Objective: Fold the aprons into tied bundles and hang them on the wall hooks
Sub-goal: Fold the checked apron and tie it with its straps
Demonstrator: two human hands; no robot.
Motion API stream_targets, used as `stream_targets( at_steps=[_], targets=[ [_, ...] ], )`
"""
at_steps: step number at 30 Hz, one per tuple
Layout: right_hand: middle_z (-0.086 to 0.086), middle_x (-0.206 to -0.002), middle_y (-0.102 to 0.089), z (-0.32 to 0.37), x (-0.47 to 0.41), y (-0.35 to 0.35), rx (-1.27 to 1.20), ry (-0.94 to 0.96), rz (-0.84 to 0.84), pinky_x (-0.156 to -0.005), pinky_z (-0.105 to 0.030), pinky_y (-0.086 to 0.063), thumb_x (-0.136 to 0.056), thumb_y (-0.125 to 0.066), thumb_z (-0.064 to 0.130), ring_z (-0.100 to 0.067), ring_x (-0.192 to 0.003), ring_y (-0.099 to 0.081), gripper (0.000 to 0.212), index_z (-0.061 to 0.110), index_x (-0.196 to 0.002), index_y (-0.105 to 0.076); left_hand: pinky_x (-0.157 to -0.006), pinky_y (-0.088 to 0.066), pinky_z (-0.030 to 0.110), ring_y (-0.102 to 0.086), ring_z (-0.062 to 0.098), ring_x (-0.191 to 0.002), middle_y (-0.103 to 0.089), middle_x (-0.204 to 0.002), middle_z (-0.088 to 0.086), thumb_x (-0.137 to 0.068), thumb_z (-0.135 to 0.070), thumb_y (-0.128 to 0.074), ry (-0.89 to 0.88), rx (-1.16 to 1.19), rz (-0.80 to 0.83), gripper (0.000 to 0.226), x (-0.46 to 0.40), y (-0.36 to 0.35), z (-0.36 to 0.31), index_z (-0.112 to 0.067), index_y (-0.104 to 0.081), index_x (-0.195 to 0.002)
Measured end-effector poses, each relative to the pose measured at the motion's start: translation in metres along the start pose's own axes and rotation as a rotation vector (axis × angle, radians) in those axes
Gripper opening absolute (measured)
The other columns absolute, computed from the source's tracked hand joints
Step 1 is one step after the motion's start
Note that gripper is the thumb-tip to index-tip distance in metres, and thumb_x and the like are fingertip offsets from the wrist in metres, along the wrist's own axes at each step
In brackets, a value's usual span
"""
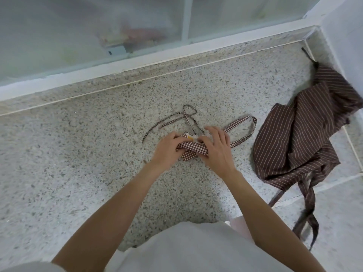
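A small brown-and-white checked fabric apron [193, 149], folded down into a compact bundle, lies on the speckled grey-and-white terrazzo floor [78, 154] near the middle of the view, held between both hands. The left hand [167, 149] grips the bundle's left end, fingers curled over the cloth. The right hand [217, 148] presses on the right end with its thumb tucked against the fabric and its fingers spread and bent above it; it appears to pinch the cloth. A bit of white and yellow shows at the top of the bundle between the hands.

From the bundle a wide checked strap loop [245, 130] runs out to the right and lies flat on the floor. A thinner checked tie string [172, 119] trails away behind and to the left, curling into a small loop at its far end.

Well apart to the right, a dark brown apron with thin pale stripes [298, 146] lies crumpled on the floor by the wall corner, its long straps [308, 209] trailing toward the person.

Along the far edge of the floor runs a white ledge [137, 61] below frosted glass panels [78, 26]. The person's pale garment [196, 250] fills the bottom of the view.
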State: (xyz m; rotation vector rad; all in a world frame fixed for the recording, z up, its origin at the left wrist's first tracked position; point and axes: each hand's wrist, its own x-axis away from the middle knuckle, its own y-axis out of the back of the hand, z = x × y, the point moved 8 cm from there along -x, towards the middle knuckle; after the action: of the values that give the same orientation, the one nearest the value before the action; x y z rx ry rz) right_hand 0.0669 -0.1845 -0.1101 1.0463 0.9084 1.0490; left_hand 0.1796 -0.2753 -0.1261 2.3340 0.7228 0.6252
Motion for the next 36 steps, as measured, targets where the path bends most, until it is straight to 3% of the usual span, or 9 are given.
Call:
stream_targets(
  at_steps=[6, 10, 15, 18, 21, 24, 29, 33, 36],
  targets=[
    [0.001, -0.100, -0.066, 0.005, -0.007, 0.004, -0.064, 0.066, -0.031, -0.100, -0.037, -0.031, -0.064, -0.082, 0.020, -0.020, -0.105, -0.049, 0.031, 0.017, -0.093, -0.071, -0.087, -0.042, 0.025, -0.048, 0.018, -0.108, -0.051, -0.114, 0.003, -0.077, -0.025, -0.073, 0.019, -0.095, -0.068, 0.037, 0.003, 0.004, 0.008, -0.018, -0.064, -0.112],
    [0.003, -0.091, -0.070, 0.003, -0.011, 0.024, -0.188, -0.016, -0.100, -0.098, -0.032, -0.034, -0.076, -0.063, 0.024, -0.018, -0.091, -0.061, 0.024, 0.017, -0.097, -0.071, -0.091, -0.048, 0.037, -0.056, 0.014, -0.104, -0.062, -0.113, -0.002, -0.082, -0.022, -0.069, -0.058, -0.016, -0.099, 0.028, 0.009, 0.015, -0.004, -0.016, -0.064, -0.109],
    [0.004, -0.092, -0.067, -0.001, -0.017, 0.060, -0.620, -0.294, 0.004, -0.077, -0.021, -0.046, -0.083, -0.069, 0.027, -0.012, -0.082, -0.062, 0.024, 0.013, -0.101, -0.063, -0.079, -0.049, 0.014, -0.060, -0.005, -0.091, -0.060, -0.107, -0.011, -0.098, -0.025, -0.043, 0.073, 0.685, -0.182, 0.019, 0.020, 0.052, -0.020, -0.025, -0.052, -0.114],
    [0.008, -0.090, -0.063, 0.000, -0.019, 0.073, -0.859, -0.455, 0.074, -0.073, -0.027, -0.052, -0.083, -0.069, 0.024, -0.015, -0.086, -0.062, 0.021, 0.019, -0.100, -0.057, -0.088, -0.046, 0.017, -0.059, 0.000, -0.098, -0.058, -0.117, -0.004, -0.102, -0.025, -0.028, 0.230, 0.988, -0.020, 0.028, 0.017, 0.046, -0.028, -0.023, -0.049, -0.120],
    [0.003, -0.098, -0.067, -0.004, -0.011, 0.082, -1.045, -0.608, 0.023, -0.082, -0.032, -0.054, -0.084, -0.069, 0.023, -0.016, -0.093, -0.064, 0.024, 0.016, -0.105, -0.060, -0.095, -0.042, 0.020, -0.056, 0.009, -0.108, -0.060, -0.117, -0.003, -0.095, -0.017, -0.048, 0.231, 0.780, 0.200, 0.025, 0.025, 0.029, -0.040, -0.019, -0.056, -0.119],
    [0.000, -0.103, -0.068, -0.017, 0.007, 0.079, -1.156, -0.800, -0.079, -0.087, -0.036, -0.053, -0.084, -0.069, 0.025, -0.016, -0.096, -0.065, 0.028, 0.013, -0.108, -0.061, -0.075, -0.044, 0.010, -0.063, -0.001, -0.080, -0.069, -0.087, -0.005, -0.093, -0.016, -0.055, 0.124, 0.622, 0.083, 0.016, 0.041, 0.031, -0.041, -0.014, -0.067, -0.102],
    [-0.010, -0.089, -0.066, -0.035, 0.020, 0.096, -0.625, -0.780, -0.217, -0.069, -0.041, -0.051, -0.086, -0.065, 0.030, -0.027, -0.080, -0.062, 0.031, 0.003, -0.100, -0.058, -0.050, -0.032, 0.015, -0.049, -0.002, -0.051, -0.065, -0.070, -0.012, -0.092, -0.030, -0.057, 0.007, 0.224, -0.113, 0.013, 0.066, 0.046, -0.033, -0.031, -0.070, -0.093],
    [-0.007, -0.078, -0.063, -0.007, 0.023, 0.116, 0.001, -0.354, -0.261, -0.072, -0.037, -0.038, -0.086, -0.064, 0.024, -0.028, -0.068, -0.058, 0.019, 0.008, -0.092, -0.057, -0.053, -0.033, 0.014, -0.052, 0.003, -0.063, -0.064, -0.079, -0.012, -0.090, -0.032, -0.059, -0.215, -0.176, -0.125, 0.020, 0.084, 0.061, -0.048, -0.024, -0.072, -0.103],
    [-0.004, -0.083, -0.065, 0.022, 0.026, 0.109, 0.202, 0.003, -0.209, -0.075, -0.038, -0.031, -0.071, -0.076, 0.012, -0.028, -0.074, -0.060, 0.024, 0.012, -0.091, -0.063, -0.063, -0.044, 0.021, -0.053, 0.003, -0.066, -0.070, -0.083, -0.007, -0.087, -0.027, -0.064, -0.363, -0.244, -0.176, 0.016, 0.087, 0.084, -0.069, -0.022, -0.073, -0.100]
  ],
)
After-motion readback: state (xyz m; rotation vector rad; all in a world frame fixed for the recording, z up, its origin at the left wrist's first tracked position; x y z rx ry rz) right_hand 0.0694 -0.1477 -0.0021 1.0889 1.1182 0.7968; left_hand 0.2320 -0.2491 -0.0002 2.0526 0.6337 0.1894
